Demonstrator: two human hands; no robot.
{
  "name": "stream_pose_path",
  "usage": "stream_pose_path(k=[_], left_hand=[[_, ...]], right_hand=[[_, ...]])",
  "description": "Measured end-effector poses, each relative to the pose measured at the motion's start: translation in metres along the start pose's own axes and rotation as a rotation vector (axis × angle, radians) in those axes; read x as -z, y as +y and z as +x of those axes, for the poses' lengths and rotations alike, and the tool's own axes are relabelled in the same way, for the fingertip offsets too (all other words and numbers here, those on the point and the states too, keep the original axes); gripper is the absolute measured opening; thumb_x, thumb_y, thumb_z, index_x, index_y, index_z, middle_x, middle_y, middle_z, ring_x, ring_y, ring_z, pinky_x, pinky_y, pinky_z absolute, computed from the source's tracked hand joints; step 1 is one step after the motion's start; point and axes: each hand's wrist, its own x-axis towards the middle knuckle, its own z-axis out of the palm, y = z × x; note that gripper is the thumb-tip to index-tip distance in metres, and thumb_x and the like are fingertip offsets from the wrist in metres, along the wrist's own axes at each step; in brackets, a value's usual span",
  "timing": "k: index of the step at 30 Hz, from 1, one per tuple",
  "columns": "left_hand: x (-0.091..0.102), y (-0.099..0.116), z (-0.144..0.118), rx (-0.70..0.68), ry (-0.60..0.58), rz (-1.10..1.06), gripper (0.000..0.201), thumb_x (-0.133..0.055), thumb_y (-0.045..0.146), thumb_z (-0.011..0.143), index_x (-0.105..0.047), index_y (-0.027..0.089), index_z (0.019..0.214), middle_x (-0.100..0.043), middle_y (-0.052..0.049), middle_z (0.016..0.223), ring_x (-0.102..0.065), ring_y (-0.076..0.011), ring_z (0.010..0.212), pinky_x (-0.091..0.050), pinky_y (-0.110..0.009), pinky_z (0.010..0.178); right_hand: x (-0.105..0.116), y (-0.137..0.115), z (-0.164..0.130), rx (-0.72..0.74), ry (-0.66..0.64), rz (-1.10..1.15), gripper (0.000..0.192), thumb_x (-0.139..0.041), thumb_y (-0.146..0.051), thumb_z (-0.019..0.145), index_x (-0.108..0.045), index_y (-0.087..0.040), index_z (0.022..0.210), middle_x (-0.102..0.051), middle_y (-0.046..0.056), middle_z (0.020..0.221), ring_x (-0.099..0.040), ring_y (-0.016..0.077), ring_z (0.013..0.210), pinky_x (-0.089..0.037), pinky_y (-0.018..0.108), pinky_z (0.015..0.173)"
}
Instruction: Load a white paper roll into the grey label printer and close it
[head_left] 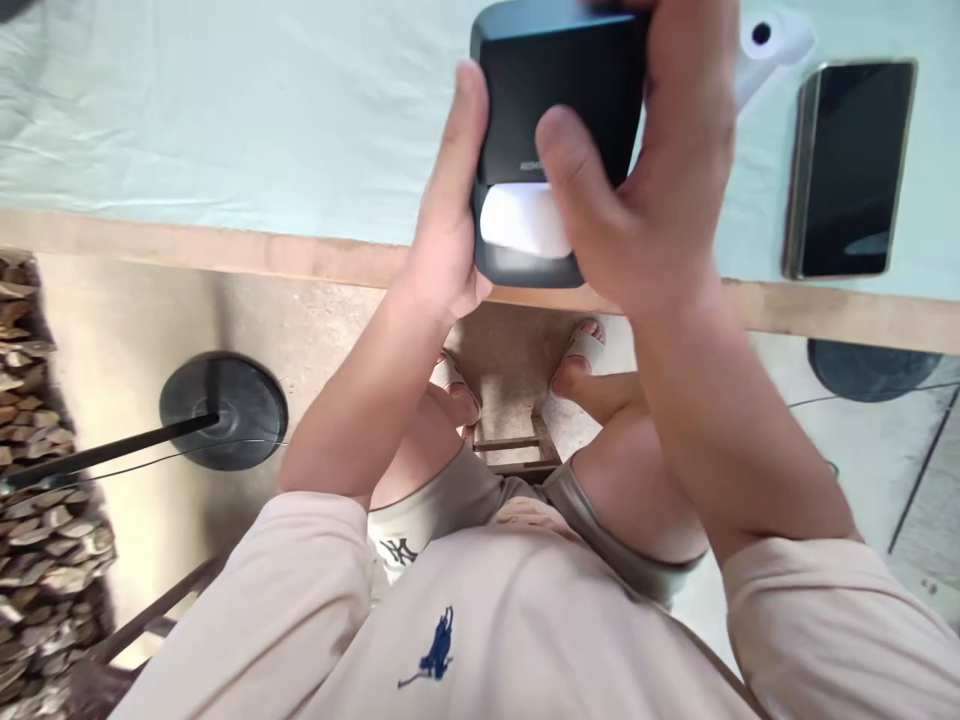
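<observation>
A: What have I got in frame?
B: My left hand (pixel 450 220) and right hand (pixel 652 170) grip a dark box (pixel 559 100), thumb on its white insert (pixel 521 220).
A: Anything else?
B: Phone (pixel 851 165) at two o'clock, on the table (pixel 225 110).

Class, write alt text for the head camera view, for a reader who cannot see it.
Two bare hands, the left hand and right hand, hold a dark rectangular plastic case with a white rounded insert over the edge of a pale green covered table. A black smartphone lies on the table to the right.

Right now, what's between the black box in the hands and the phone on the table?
Head view: the right hand gripping the black box, a white object behind it, then pale tablecloth up to the phone.
</observation>
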Motion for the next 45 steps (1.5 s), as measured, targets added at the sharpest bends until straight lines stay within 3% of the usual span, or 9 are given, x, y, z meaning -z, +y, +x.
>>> stream_pose_path(k=[4, 9, 18, 22, 27, 32, 36, 41, 45], left_hand=[[-0.009, 0.003, -0.002, -0.124, -0.176, -0.202, 0.040, -0.055, 0.049, 0.089, -0.063, 0.016, 0.111, -0.062, -0.002, 0.129, -0.035, -0.0335, 0.145, -0.050, -0.043, 0.109], [-0.016, 0.005, -0.003, -0.147, -0.340, -0.226, 0.030, -0.042, 0.035, 0.099, -0.064, 0.015, 0.101, -0.069, -0.005, 0.113, -0.047, -0.0232, 0.138, -0.049, -0.040, 0.110], [-0.019, 0.010, -0.002, -0.180, -0.233, -0.179, 0.029, -0.039, 0.029, 0.099, -0.066, 0.018, 0.093, -0.071, -0.002, 0.084, -0.058, -0.0204, 0.125, -0.052, -0.032, 0.105], [-0.015, 0.010, 0.000, -0.130, -0.269, -0.209, 0.034, -0.037, 0.034, 0.098, -0.067, 0.018, 0.098, -0.073, -0.005, 0.102, -0.051, -0.0230, 0.134, -0.048, -0.035, 0.110], [-0.014, 0.008, -0.001, -0.088, -0.298, -0.196, 0.042, -0.042, 0.051, 0.095, -0.065, 0.018, 0.107, -0.069, -0.004, 0.120, -0.042, -0.0273, 0.142, -0.046, -0.043, 0.112], [-0.017, 0.009, -0.005, -0.056, -0.352, -0.163, 0.031, -0.047, 0.038, 0.095, -0.065, 0.016, 0.109, -0.070, -0.006, 0.117, -0.045, -0.0306, 0.140, -0.044, -0.047, 0.114], [-0.016, 0.010, -0.006, -0.051, -0.351, -0.168, 0.034, -0.052, 0.042, 0.093, -0.064, 0.015, 0.111, -0.069, -0.009, 0.119, -0.048, -0.0338, 0.137, -0.043, -0.049, 0.115], [-0.011, 0.005, -0.003, -0.076, -0.440, -0.181, 0.030, -0.053, 0.038, 0.094, -0.063, 0.018, 0.113, -0.070, -0.006, 0.114, -0.059, -0.0282, 0.127, -0.054, -0.044, 0.104], [-0.010, 0.003, -0.004, -0.081, -0.444, -0.169, 0.024, -0.056, 0.033, 0.092, -0.064, 0.019, 0.110, -0.071, -0.004, 0.108, -0.063, -0.0240, 0.121, -0.058, -0.034, 0.097]], right_hand=[[-0.002, 0.016, -0.006, 0.098, 0.074, 0.010, 0.033, -0.046, -0.035, 0.090, -0.054, -0.013, 0.113, -0.056, 0.011, 0.119, -0.049, 0.0190, 0.126, -0.041, 0.038, 0.112], [0.010, 0.027, -0.017, -0.090, 0.013, 0.071, 0.034, -0.046, -0.038, 0.089, -0.050, -0.022, 0.119, -0.051, 0.009, 0.133, -0.047, 0.0192, 0.131, -0.044, 0.038, 0.111], [0.027, 0.016, -0.001, -0.104, -0.194, 0.038, 0.048, -0.064, -0.026, 0.078, -0.050, -0.020, 0.123, -0.050, 0.010, 0.136, -0.046, 0.0187, 0.134, -0.045, 0.036, 0.112], [0.037, 0.016, 0.004, -0.097, -0.290, 0.002, 0.054, -0.069, -0.031, 0.078, -0.050, -0.020, 0.127, -0.046, 0.010, 0.140, -0.045, 0.0179, 0.133, -0.052, 0.034, 0.102], [0.040, 0.008, 0.009, -0.075, -0.033, -0.139, 0.045, -0.074, -0.040, 0.077, -0.059, -0.017, 0.113, -0.056, 0.007, 0.108, -0.059, 0.0152, 0.094, -0.052, 0.031, 0.078], [0.034, 0.004, 0.014, -0.069, 0.268, 0.024, 0.010, -0.050, -0.028, 0.093, -0.050, -0.018, 0.092, -0.053, -0.001, 0.085, -0.040, 0.0036, 0.052, -0.029, 0.025, 0.047], [0.034, -0.001, 0.017, -0.110, 0.012, -0.104, 0.005, -0.052, -0.021, 0.088, -0.050, -0.019, 0.084, -0.055, -0.001, 0.079, -0.052, 0.0088, 0.067, -0.041, 0.026, 0.060], [0.040, -0.017, 0.020, -0.301, -0.436, -0.554, 0.019, -0.057, -0.021, 0.081, -0.061, -0.029, 0.099, -0.067, 0.000, 0.090, -0.056, 0.0180, 0.076, -0.029, 0.029, 0.059], [0.034, -0.014, 0.020, -0.402, -0.516, -0.684, 0.030, -0.060, -0.028, 0.079, -0.061, -0.034, 0.108, -0.066, 0.002, 0.085, -0.052, 0.0188, 0.065, -0.025, 0.029, 0.057]])
